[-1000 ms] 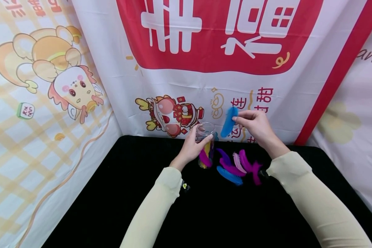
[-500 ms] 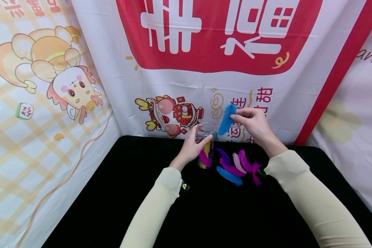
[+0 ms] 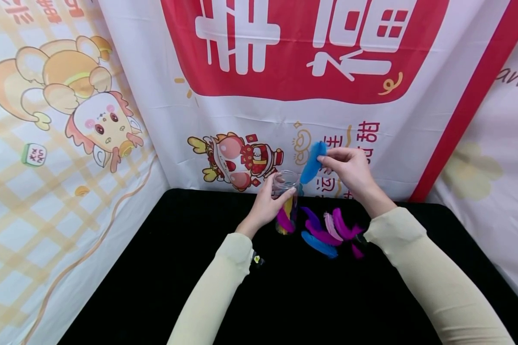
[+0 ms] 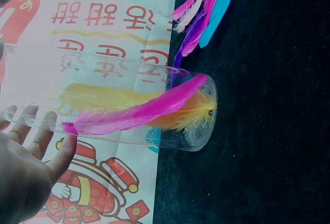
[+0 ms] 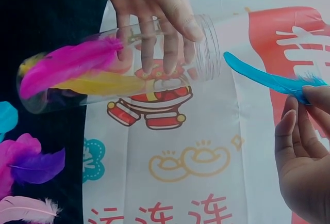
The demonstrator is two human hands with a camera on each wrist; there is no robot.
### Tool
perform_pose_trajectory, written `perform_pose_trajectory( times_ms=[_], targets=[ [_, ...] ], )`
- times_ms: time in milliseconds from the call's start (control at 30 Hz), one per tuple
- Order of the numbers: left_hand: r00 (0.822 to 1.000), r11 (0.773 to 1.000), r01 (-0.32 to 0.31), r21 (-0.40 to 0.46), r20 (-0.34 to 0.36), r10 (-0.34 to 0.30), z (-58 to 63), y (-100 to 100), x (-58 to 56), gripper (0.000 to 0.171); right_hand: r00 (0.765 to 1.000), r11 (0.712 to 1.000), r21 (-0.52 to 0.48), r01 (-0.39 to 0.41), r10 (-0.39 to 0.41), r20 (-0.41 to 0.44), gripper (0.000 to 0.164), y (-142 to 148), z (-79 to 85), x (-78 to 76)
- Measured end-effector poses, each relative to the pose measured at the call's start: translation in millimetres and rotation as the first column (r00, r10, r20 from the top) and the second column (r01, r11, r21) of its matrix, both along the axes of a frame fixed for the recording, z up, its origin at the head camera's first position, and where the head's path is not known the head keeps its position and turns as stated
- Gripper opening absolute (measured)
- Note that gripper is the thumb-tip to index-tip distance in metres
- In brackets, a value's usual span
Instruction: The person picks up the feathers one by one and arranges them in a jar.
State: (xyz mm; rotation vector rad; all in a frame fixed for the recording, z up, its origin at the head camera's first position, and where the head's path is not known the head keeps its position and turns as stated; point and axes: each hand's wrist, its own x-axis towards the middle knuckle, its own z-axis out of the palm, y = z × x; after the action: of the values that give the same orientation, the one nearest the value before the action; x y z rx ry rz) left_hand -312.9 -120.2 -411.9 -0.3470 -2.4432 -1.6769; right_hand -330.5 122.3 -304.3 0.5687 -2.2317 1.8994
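Clear jar: the threaded-neck jar (image 3: 291,179) stands upright on the black-covered table (image 3: 319,302), near its far edge, mouth up and uncapped.
Left hand: your left hand (image 3: 267,200) wraps the jar's upper part, thumb on one side and fingers round the other, closed only as far as the jar's width lets it.
Right hand: your right hand (image 3: 349,165) pinches the blue feather (image 3: 312,164) near its downy end, thumb and fingertips meeting on it.
Blue feather: it hangs aslant in the air, bare of the jar, its lower tip just beside the mouth.
Already inside: a magenta feather (image 4: 142,111) and a yellow feather (image 4: 103,98) lie against the wall, reaching down to the base; purple also shows there, but you can't fairly tell whether it is inside or seen through the wall.
Outside on the table: a second blue feather (image 3: 319,245), a purple feather (image 3: 312,218), a pale pink feather (image 3: 332,226) and several magenta ones lie loosely bunched beside the jar, nothing gripping them.
Progress: by my reading you are partway; the pinched feather is not yet in, and the bunch remains untouched.
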Motion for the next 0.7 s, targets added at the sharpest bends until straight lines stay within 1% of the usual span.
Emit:
perform_pose_trajectory(
  times_ms=[200,433,700],
  targets=[
    [1.0,1.0,-0.002,-0.009,-0.002,0.002,0.2,0,0.0,0.073,1.0,0.999,-0.043,-0.021,0.02,-0.013,0.029,-3,-0.7,-2.3],
    [1.0,1.0,-0.003,-0.012,-0.005,0.003,0.0,1,0.0,0.074,1.0,1.0,-0.023,-0.005,0.005,-0.014,0.03,-6,0.3,-2.6],
    [1.0,1.0,0.002,-0.008,-0.014,-0.003,0.7,1,-0.8,0.075,0.998,0.998,-0.049,-0.024,0.021,-0.051,0.027,-12,1.3,-4.3]
  ],
)
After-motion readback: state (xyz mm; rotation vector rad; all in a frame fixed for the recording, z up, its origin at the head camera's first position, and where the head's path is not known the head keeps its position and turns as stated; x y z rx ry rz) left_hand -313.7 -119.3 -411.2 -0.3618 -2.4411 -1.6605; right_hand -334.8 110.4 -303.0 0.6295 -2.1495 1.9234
